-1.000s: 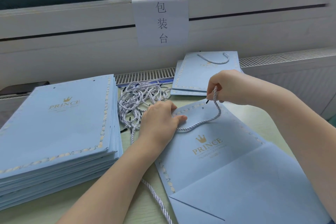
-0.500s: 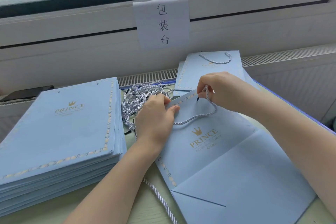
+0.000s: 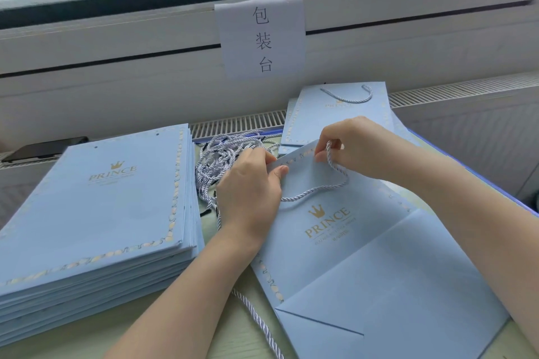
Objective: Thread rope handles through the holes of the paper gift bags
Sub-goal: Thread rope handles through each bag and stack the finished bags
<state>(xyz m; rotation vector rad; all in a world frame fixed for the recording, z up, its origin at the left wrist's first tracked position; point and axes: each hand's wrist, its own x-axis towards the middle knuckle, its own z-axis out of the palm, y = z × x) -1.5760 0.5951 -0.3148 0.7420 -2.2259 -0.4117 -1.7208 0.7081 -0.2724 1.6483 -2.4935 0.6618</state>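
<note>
At the desk's left edge we note a stack of flat bags (image 3: 96,210). Our left hand (image 3: 248,192) pinches the working bag (image 3: 350,256) top edge mid-desk; our right hand (image 3: 358,146) fingers pinch the rope handle (image 3: 335,181) at that edge.

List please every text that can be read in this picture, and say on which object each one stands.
"包装台": paper sign on the wall.
"PRINCE", under a crown: top bag of the stack.
"PRINCE", under a crown: bag being threaded.
Small lines under each "PRINCE": too blurred.
Print on the finished bag: too faint.
</note>
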